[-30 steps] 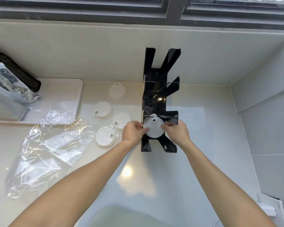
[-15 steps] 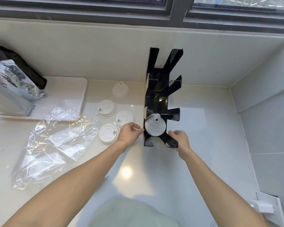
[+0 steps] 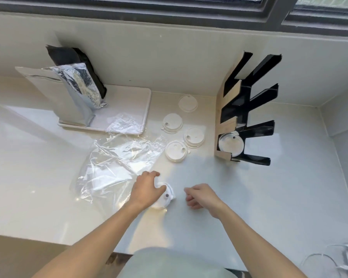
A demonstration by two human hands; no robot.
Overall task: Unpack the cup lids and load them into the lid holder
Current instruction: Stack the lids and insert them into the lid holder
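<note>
A black lid holder (image 3: pixel 247 109) stands on the white counter at the right, with white lids (image 3: pixel 230 145) stacked in its lowest slot. Several loose white cup lids lie to its left: one (image 3: pixel 187 103) at the back, one (image 3: pixel 172 123) nearer, one (image 3: pixel 194 137) beside the holder and one (image 3: pixel 175 151) in front. My left hand (image 3: pixel 147 188) is closed over a small stack of lids (image 3: pixel 164 198) on the counter near the front. My right hand (image 3: pixel 201 195) hovers just to the right of that stack, fingers curled, holding nothing.
A crumpled clear plastic wrapper (image 3: pixel 119 163) lies left of my left hand. Behind it a white tray (image 3: pixel 145 109) carries a silver foil bag (image 3: pixel 76 93) and a black bag (image 3: pixel 76 63). White cables (image 3: pixel 329 261) lie at the front right corner.
Both hands have left the lid holder and come back toward the front of the counter. My left hand has closed on a stack of lids there. The view has shifted left.
</note>
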